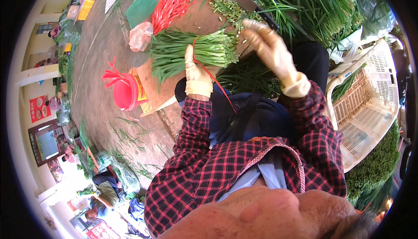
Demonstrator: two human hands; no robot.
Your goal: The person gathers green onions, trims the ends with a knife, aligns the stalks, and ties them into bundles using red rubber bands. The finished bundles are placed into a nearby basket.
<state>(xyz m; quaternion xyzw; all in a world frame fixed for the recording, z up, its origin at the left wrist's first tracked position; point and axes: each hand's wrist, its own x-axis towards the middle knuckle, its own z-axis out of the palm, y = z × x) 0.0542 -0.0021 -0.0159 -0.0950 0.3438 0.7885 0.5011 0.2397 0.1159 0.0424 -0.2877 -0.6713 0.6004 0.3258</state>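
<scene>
My gloved left hand holds a bunch of green garlic chives from below, thumb up along its near side. A red plastic tie passes around the bunch, and its loose tail hangs down over my lap. The cut stem ends face right. My gloved right hand is raised just right of those ends, blurred, with nothing visible in it. Beyond its fingertips, a cleaver with a dark handle lies on a wooden board among chopped stem bits.
Red plastic strips and a pinkish lump lie at the board's left. A red bucket stands nearer. Loose chives are heaped at upper right, above a white plastic crate. Another person sits at lower left.
</scene>
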